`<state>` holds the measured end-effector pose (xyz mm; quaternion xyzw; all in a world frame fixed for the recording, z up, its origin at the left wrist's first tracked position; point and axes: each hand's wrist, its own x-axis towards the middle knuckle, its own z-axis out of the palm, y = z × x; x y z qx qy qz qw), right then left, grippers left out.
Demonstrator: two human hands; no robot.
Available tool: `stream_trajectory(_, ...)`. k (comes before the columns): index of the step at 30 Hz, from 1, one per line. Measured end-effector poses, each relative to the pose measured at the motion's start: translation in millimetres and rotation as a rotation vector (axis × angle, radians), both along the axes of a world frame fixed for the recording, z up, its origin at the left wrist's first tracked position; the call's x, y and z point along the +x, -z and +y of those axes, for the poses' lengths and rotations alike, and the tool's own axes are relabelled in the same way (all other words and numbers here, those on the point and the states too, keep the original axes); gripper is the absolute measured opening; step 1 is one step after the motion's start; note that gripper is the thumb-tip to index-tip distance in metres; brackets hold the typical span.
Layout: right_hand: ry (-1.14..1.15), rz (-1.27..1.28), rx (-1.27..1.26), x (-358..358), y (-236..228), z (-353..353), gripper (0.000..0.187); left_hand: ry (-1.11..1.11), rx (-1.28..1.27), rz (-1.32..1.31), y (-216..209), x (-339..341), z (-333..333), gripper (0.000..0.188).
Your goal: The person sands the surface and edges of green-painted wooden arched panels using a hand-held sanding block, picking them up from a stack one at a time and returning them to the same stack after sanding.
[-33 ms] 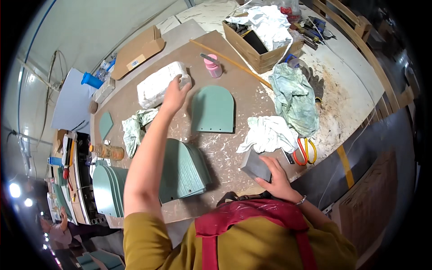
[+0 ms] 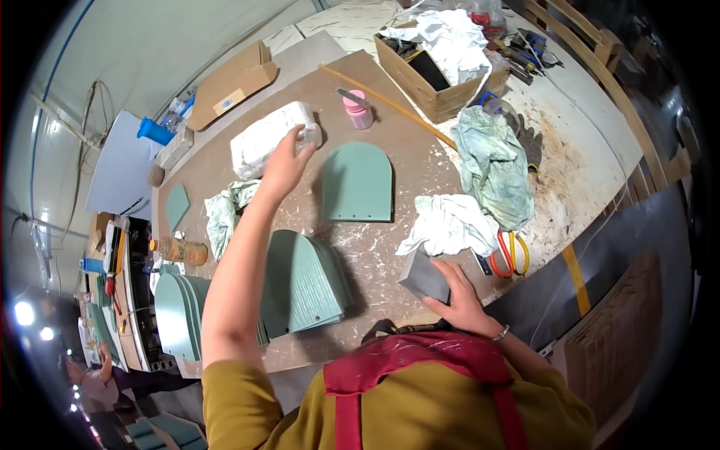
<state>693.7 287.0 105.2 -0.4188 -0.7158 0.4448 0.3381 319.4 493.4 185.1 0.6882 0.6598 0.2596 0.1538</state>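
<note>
A pale wall rises beyond the counter; yellow stripe on grey floor; bright lights far left.

On the counter, I see a panel mid-surface, a bundle to its left and back, a bottle behind the panel, stacked panels front-left. To the right lie two cloths, a block before them, a box behind.

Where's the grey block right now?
Head view, right of centre: the grey block is at the right hand, near the front edge of the table, just below the crumpled white cloth in the picture.
</note>
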Motion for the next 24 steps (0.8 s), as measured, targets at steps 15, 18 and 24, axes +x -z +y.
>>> stream_trajectory(15, -0.431, -0.036, 0.576, -135.0, -50.2, 66.2, 0.064, -0.187, -0.039, 0.230, 0.3, -11.0, -182.8, 0.030)
stream_trajectory(18, -0.245, -0.096, 0.317, -157.7, -49.7, 111.4, 0.057, -0.188, -0.037, 0.222, 1.6, -9.5, -183.3, 0.029)
stream_trajectory(24, -0.505, -0.081, 0.558, -127.4, -60.1, 32.4, 0.064, -0.196, 0.017, 0.212, 4.8, -18.2, -186.3, 0.028)
